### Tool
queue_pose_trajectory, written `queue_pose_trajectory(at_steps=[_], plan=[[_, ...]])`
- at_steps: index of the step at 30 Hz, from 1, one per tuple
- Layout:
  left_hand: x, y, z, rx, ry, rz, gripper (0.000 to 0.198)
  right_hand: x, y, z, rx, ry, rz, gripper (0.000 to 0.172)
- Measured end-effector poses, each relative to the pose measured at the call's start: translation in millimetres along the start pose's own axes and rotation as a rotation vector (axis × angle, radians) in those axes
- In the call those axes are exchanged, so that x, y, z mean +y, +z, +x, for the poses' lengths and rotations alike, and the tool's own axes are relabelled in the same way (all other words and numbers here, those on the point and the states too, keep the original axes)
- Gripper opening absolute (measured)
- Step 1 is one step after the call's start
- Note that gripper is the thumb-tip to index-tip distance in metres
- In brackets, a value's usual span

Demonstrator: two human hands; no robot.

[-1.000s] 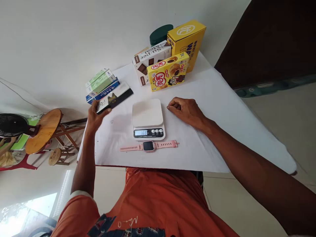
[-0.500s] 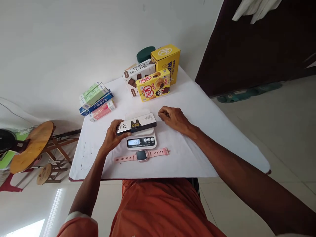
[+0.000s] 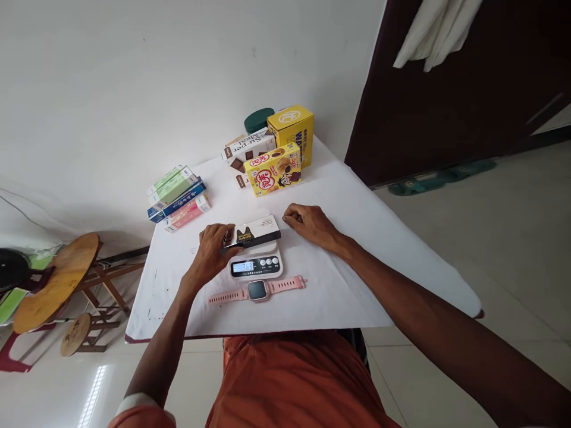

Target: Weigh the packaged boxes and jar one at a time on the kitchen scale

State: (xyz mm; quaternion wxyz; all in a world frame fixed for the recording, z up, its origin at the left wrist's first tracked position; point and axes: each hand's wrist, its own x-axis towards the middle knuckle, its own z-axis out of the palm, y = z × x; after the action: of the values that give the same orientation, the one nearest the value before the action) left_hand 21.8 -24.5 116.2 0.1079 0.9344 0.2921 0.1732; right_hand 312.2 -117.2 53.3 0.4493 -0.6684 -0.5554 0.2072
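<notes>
My left hand [image 3: 214, 252] is closed round the left end of a long white and black box [image 3: 263, 230] labelled Bamboo Charcoal, thumb in front and fingers behind. The box lies over the platform of a white kitchen scale [image 3: 280, 268], whose lit display seems to read 363. My fingers hide part of the box's lettering. To the right of the scale, my right hand [image 3: 312, 224] rests on the white tablecloth with its fingers curled in and nothing visible in them. A pink-strapped smartwatch [image 3: 257, 290] lies stretched out just in front of the scale.
Green, blue and pink boxes [image 3: 178, 199] are grouped at the table's left. A yellow snack box [image 3: 273, 172], a Su-per Meal box [image 3: 250, 148], a taller yellow box [image 3: 292, 128] and a dark green lid [image 3: 259, 120] stand at the back by the wall.
My left hand has slid to the right along the box and covers more of its lettering. The right hand stays curled beside the scale. The whole view has tilted up slightly.
</notes>
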Motion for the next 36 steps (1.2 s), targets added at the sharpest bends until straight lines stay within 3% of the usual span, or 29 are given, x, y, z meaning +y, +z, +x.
queue_pose_trajectory(at_steps=[3, 6, 9, 12, 16, 19, 26, 30, 33, 36], plan=[[4, -2.0, 9, 0.006, -0.027, -0.103, 0.034, 0, 0, 0, -0.005, 0.011, 0.007, 0.013], [11, -17.0, 33, 0.093, -0.014, -0.175, 0.035, 2, 0, 0, -0.012, 0.002, 0.033, 0.015], [17, -33.3, 83, 0.196, 0.083, -0.123, 0.036, 5, 0, 0, -0.008, -0.019, 0.063, 0.016], [19, -36.8, 151, 0.256, 0.170, -0.089, 0.035, 6, 0, 0, -0.002, -0.037, 0.074, 0.015], [14, -21.7, 225, 0.218, 0.181, -0.075, 0.030, 5, 1, 1, -0.001, -0.032, 0.049, 0.015], [9, -7.8, 250, 0.168, 0.129, -0.040, 0.029, 6, 2, 1, -0.008, -0.034, 0.040, 0.016], [-4, 11.4, 252, 0.122, 0.062, 0.032, 0.041, 8, 4, 3, -0.011, -0.030, 0.012, 0.016], [-3, 9.6, 243, 0.190, 0.054, 0.039, 0.065, 4, 2, 0, -0.031, -0.030, 0.016, 0.016], [-5, 0.0, 215, 0.225, 0.086, 0.072, 0.075, 4, 0, -3, -0.033, -0.045, 0.022, 0.017], [-25, -11.3, 172, 0.264, 0.073, 0.113, 0.075, 8, 0, -3, -0.031, -0.054, 0.026, 0.018]])
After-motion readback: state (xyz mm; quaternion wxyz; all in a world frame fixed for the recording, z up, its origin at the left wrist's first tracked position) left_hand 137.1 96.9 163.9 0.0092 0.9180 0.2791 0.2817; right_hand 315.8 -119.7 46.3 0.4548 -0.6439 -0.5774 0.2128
